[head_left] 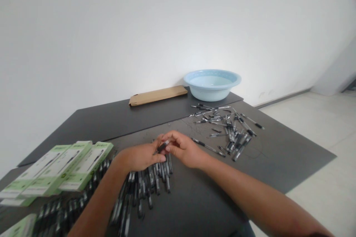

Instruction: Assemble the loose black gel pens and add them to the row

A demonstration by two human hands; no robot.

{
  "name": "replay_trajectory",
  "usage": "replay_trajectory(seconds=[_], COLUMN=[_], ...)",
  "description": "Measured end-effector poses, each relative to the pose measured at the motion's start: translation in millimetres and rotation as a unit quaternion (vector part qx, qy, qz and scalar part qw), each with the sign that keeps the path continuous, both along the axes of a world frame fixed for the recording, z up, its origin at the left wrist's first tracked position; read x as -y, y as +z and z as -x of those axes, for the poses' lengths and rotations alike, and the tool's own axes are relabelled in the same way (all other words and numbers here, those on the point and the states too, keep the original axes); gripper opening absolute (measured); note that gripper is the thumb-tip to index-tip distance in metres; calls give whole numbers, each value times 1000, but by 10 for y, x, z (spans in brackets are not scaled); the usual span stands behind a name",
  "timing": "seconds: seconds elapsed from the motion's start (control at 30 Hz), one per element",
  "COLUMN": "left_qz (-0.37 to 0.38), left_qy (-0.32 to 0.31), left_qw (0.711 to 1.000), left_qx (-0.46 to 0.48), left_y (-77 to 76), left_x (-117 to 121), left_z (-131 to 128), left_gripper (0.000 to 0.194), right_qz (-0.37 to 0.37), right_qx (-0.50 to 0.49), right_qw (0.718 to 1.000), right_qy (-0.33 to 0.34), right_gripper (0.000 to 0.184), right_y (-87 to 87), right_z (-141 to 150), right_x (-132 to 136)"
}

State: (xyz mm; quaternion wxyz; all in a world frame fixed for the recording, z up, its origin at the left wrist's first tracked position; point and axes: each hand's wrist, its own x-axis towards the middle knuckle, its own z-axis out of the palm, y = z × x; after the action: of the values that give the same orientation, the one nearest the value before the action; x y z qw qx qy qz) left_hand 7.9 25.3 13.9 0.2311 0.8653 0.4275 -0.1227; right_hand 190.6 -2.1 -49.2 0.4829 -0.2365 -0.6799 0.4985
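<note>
My two hands meet near the middle of the table over a bunch of pens. My left hand (pixel 141 156) is closed around a pen (pixel 162 146), its thumb pointing toward the right. The fingertips of my right hand (pixel 187 150) pinch the upper end of the same pen, where a dark part shows. Much of this pen is hidden by my fingers. Below both hands lie several clear pens with black parts (pixel 141 189), side by side and partly covered by my left hand and forearm.
Green-and-white pen boxes (pixel 83 166) lie at the left, with more pens around them. Scattered pens and pen parts (pixel 233 129) cover the right side. At the back are a flat cardboard piece (pixel 158 95) and a light blue basin (pixel 213 90) near the wall.
</note>
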Motion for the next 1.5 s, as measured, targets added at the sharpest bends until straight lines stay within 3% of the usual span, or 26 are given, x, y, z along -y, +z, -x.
replay_trajectory(seconds=[0.1, 0.23, 0.33, 0.47, 0.67, 0.93, 1.23, 1.5], left_qz=[18, 24, 24, 22, 25, 28, 31, 37], left_qy=[6, 6, 12, 14, 11, -4, -12, -17], left_qw=[999, 997, 997, 997, 995, 994, 993, 992], left_qx=[-37, -69, -69, -77, -99, -103, -110, -119], left_y=[25, 65, 97, 145, 187, 192, 216, 227], left_x=[26, 51, 74, 108, 141, 158, 189, 196], left_z=[54, 92, 95, 83, 65, 85, 114, 123], left_gripper=[79, 80, 80, 80, 81, 82, 80, 80], right_qz=[-88, -128, -80, -31, -11, -36, -70, -103], right_qx=[195, 449, 635, 694, 733, 753, 759, 745], right_qw=[973, 863, 725, 668, 621, 587, 581, 606], right_qy=[-85, -193, -256, -265, -276, -293, -285, -259], right_gripper=[15, 15, 20, 18, 19, 24, 24, 20], right_y=[170, 368, 345, 153, -71, -180, -297, -320], right_z=[-275, -797, -1168, -1524, -1747, -1691, -1642, -1701], right_x=[-79, -241, -298, -227, -80, -58, -78, -98])
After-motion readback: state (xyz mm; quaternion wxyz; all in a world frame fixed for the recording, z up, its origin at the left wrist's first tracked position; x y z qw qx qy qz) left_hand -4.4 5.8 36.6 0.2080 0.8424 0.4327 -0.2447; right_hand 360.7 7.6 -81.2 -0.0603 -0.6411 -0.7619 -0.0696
